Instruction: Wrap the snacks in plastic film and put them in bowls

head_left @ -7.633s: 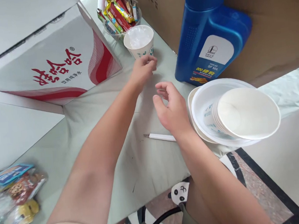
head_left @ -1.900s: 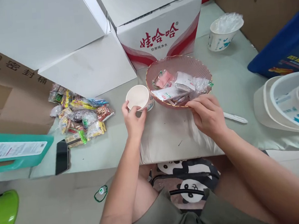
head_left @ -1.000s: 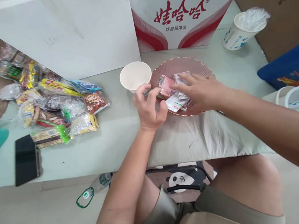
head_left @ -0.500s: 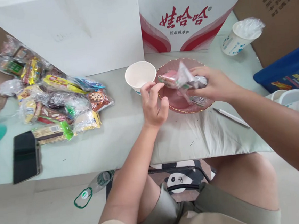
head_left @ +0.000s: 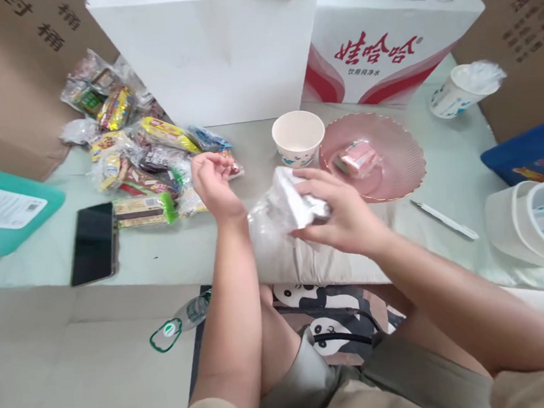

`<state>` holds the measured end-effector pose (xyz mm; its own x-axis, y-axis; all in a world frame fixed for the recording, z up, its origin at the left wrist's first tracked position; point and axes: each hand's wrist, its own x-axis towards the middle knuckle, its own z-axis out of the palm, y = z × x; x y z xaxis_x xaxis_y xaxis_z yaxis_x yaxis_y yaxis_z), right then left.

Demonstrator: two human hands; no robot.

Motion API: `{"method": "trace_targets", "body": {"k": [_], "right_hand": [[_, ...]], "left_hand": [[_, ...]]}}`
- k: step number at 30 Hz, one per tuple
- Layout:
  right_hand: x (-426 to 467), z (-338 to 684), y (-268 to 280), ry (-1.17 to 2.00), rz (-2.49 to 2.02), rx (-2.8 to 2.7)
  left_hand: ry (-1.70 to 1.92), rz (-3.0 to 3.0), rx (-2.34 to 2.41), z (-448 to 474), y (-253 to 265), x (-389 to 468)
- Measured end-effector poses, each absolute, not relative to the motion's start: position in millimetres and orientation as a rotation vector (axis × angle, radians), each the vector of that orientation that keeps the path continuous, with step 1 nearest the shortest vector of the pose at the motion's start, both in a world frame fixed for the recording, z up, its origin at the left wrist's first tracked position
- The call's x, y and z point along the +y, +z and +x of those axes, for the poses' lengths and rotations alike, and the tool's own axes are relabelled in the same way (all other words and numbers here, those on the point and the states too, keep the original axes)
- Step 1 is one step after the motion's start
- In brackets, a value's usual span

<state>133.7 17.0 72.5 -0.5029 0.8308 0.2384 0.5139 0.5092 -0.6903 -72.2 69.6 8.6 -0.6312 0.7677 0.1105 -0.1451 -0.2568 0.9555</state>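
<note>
My right hand [head_left: 342, 214] is closed around crumpled clear-and-white plastic packaging [head_left: 289, 206], held above the front of the table. What the packaging contains, if anything, cannot be made out. My left hand [head_left: 216, 186] is raised by the right side of a pile of wrapped snacks [head_left: 149, 164]; its fingers are loosely bent, and I see nothing in them. Behind the packaging stands a white paper cup [head_left: 299, 139]. Beside that cup, a pink ribbed bowl [head_left: 401, 154] with a gold rim holds a pink wrapped packet [head_left: 359, 158].
A phone [head_left: 93, 242] lies at the front left, near a teal container [head_left: 10, 208]. White cartons [head_left: 221, 56] line the back. On the right are a white pen-like tool [head_left: 445, 219], plastic tubs [head_left: 511, 221], a blue container [head_left: 529, 153] and a cup stuffed with plastic [head_left: 455, 96].
My right hand has come out of the bowl toward me and leftward, bringing the plastic packaging; a pink packet stays in the bowl. My left hand has moved left toward the snacks. The view has shifted.
</note>
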Motion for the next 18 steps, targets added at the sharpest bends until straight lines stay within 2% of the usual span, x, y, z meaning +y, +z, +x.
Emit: {"method": "trace_targets", "body": {"k": [4,7,11,15,18], "right_hand": [[19,90,42,0.67,-1.52,-2.401],[19,89,46,0.573,-1.554,-2.539],[19,131,73,0.44,-1.333,-2.472],[54,187,85,0.182,-1.725,-2.159],[94,215,64,0.276,-1.977,-2.331]], "left_hand": [[1.941,0.409,1.166,-98,22,57],[1.945,0.361,1.124,-103,28,52],[1.956,0.427,1.07,-99,31,54],[1.937,0.498,1.056,-85,32,58],[1.915,0.57,1.046,-72,30,61]]}}
